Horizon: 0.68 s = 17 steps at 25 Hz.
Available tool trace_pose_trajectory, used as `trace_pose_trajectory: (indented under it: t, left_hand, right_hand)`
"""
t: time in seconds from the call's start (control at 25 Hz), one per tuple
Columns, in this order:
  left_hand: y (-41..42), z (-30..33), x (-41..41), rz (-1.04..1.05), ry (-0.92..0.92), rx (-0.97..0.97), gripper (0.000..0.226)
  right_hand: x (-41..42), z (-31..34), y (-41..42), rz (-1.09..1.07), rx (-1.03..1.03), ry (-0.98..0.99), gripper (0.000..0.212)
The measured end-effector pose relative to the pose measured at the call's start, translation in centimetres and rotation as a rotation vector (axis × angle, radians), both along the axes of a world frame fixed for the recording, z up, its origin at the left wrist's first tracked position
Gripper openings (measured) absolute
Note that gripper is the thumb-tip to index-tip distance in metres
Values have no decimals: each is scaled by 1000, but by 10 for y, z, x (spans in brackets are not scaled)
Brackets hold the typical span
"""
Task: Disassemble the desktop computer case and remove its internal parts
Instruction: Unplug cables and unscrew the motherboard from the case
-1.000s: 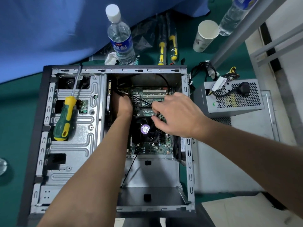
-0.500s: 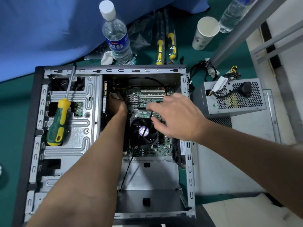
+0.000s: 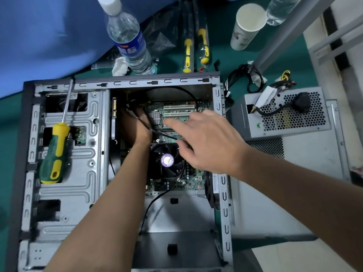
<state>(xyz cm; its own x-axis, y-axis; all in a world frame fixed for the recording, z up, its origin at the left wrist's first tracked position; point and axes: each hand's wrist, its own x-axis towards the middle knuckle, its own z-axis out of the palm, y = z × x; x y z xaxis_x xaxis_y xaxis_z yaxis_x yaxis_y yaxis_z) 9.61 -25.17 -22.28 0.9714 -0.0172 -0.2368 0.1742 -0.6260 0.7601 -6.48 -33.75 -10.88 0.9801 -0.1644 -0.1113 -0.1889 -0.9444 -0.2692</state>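
Two hands at frame centre inside the computer case (image 3: pixel 220 118): right hand (image 3: pixel 208 142) open above the motherboard (image 3: pixel 176 114), left hand (image 3: pixel 135 124) with grip unclear.

green-and-yellow screwdriver (image 3: pixel 55 152), green motherboard (image 3: pixel 176 114), purple-stickered fan (image 3: pixel 167 160).

Inside the case (image 3: pixel 221 134) the upper bay is crowded: the left hand (image 3: pixel 135 126) fills the gap beside the drive cage (image 3: pixel 78 154), and the right hand (image 3: pixel 208 142) hangs over the fan (image 3: pixel 167 160) and board (image 3: pixel 176 112). Black cables (image 3: pixel 188 95) loop across that space. The lower bay is open, crossed by one thin wire (image 3: pixel 149 209). A screwdriver (image 3: pixel 55 152) lies on the cage. The power supply (image 3: pixel 284 112) stands just beside the case's right wall.
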Motion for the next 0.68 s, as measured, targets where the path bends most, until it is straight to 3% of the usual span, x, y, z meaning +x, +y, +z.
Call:
trace_pose_trajectory:
  t: [0.2, 0.48, 0.68]
  left_hand:
    - [4, -6, -1, -11, -197, 185, 44]
    - [-4, -11, 11, 173, -122, 171, 38]
    - [-2, -12, 11, 118, -166, 231, 37]
  right_hand:
    - [1, 0, 0, -11, 11, -14, 48]
    - [0, 4, 0, -1, 32, 17, 41]
    - [0, 4, 0, -4, 32, 16, 37]
